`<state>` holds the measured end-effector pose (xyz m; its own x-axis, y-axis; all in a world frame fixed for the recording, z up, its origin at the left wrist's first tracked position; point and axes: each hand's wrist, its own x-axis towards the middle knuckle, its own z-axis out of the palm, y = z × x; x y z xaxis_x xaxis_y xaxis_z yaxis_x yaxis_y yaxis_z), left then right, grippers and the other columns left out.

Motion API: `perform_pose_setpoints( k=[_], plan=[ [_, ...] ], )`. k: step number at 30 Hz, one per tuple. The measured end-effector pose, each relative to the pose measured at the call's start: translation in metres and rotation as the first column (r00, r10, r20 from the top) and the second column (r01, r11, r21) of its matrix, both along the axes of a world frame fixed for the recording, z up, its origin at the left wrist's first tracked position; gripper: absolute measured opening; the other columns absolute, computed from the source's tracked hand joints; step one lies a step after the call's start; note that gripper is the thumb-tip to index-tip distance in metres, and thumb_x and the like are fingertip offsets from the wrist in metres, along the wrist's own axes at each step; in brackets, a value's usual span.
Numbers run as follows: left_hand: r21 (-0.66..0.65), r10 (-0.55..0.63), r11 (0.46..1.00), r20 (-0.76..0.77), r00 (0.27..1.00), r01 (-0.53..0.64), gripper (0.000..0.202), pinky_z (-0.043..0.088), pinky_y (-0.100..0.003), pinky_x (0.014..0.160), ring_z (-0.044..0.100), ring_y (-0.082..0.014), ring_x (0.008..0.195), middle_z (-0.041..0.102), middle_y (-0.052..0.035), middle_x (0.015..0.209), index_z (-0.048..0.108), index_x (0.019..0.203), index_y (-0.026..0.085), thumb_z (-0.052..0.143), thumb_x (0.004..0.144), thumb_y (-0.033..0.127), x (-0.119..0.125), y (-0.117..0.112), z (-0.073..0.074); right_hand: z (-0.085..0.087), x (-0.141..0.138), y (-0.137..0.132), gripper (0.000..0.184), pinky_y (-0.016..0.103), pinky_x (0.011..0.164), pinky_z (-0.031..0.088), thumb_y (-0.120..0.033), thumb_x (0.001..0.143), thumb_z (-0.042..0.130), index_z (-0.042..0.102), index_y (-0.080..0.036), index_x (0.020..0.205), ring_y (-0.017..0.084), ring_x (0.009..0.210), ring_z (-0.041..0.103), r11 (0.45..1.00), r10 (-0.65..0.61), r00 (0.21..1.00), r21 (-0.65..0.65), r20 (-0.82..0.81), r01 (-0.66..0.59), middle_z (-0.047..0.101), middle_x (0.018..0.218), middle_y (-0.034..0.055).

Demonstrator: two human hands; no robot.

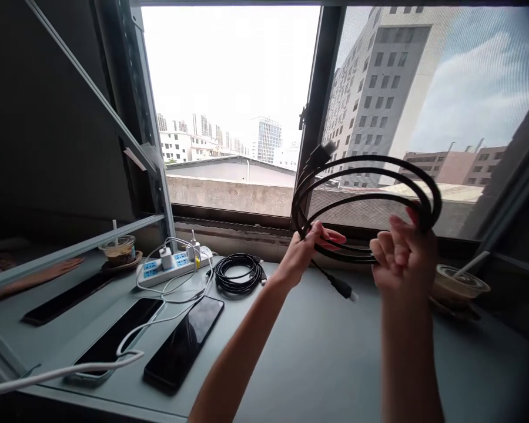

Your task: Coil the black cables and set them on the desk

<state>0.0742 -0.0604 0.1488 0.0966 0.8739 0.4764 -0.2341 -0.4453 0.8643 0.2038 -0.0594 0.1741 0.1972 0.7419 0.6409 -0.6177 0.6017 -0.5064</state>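
Black cable (pixel 372 170), loosely coiled, gripped at opposite sides by your left hand (pixel 307 242) and right hand (pixel 403 252), above the table (pixel 317 346)

head view, close above desk (pixel 326 352), facing window (pixel 324 76)
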Motion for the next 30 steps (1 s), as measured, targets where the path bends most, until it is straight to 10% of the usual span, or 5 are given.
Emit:
perform_pose_setpoints(
  k=[5, 10, 14, 21, 30],
  plan=[
    [0.109, 0.283, 0.953, 0.001, 0.959, -0.282, 0.029, 0.045, -0.029, 0.074, 0.063, -0.019, 0.077, 0.069, -0.0074, 0.081, 0.063, 0.068, 0.015, 0.045, 0.082, 0.034, -0.013, -0.013, 0.014, 0.002, -0.003, 0.012, 0.032, 0.012, 0.028, 0.016, -0.015, 0.05, 0.074, 0.06, -0.017, 0.079, 0.001, 0.03, 0.019, 0.963, 0.114, 0.991, -0.251, 0.065, -0.095, 0.03, 0.035, -0.0128],
    [0.029, 0.05, 0.998, 0.078, 0.996, -0.052, 0.05, 0.044, -0.023, 0.058, 0.061, -0.0149, 0.055, 0.047, -0.0018, 0.037, 0.035, 0.034, 0.019, 0.048, 0.081, 0.03, -0.02, -0.026, 0.024, 0.001, -0.011, 0.007, 0.029, 0.013, 0.026, 0.018, -0.022, 0.057, 0.073, 0.054, -0.018, 0.079, 0.003, 0.029, 0.023, 0.977, -0.043, 0.989, -0.201, 0.143, 0.071, 0.033, 0.04, -0.0125],
    [-0.1, -0.029, 0.993, 0.26, 0.965, 0.057, 0.055, 0.015, -0.019, 0.031, 0.021, -0.0019, 0.024, 0.014, 0.0088, 0.029, 0.016, 0.039, 0.019, 0.057, 0.075, 0.024, -0.021, -0.029, 0.026, -0.004, -0.012, 0.017, 0.028, 0.014, 0.026, 0.02, -0.028, 0.067, 0.069, 0.051, -0.021, 0.087, 0.005, 0.028, 0.025, 0.969, -0.181, 0.959, -0.126, 0.218, 0.212, 0.035, 0.04, -0.0123],
    [-0.134, -0.165, 0.968, 0.295, 0.941, 0.212, 0.044, 0.009, -0.016, 0.029, 0.014, -0.0011, 0.025, 0.016, 0.0097, 0.032, 0.026, 0.045, 0.018, 0.059, 0.073, 0.027, -0.032, -0.023, 0.028, -0.01, -0.01, 0.03, 0.056, 0.017, 0.036, 0.036, -0.025, 0.067, 0.07, 0.047, -0.025, 0.118, 0.007, 0.047, 0.042, 0.829, -0.56, 0.772, 0.225, 0.301, 0.513, 0.052, 0.079, 0.0003],
    [-0.157, -0.333, 0.912, 0.251, 0.909, 0.378, 0.057, 0.005, -0.017, 0.027, 0.012, -0.0022, 0.025, 0.012, 0.0082, 0.033, 0.027, 0.044, 0.019, 0.043, 0.079, 0.061, -0.044, -0.016, 0.029, -0.009, -0.003, 0.02, 0.041, 0.02, 0.043, 0.042, -0.034, 0.081, 0.063, 0.056, -0.032, 0.121, 0.01, 0.056, 0.047, 0.809, -0.571, 0.702, 0.438, 0.426, 0.392, 0.055, 0.093, 0.0032]
  ],
)
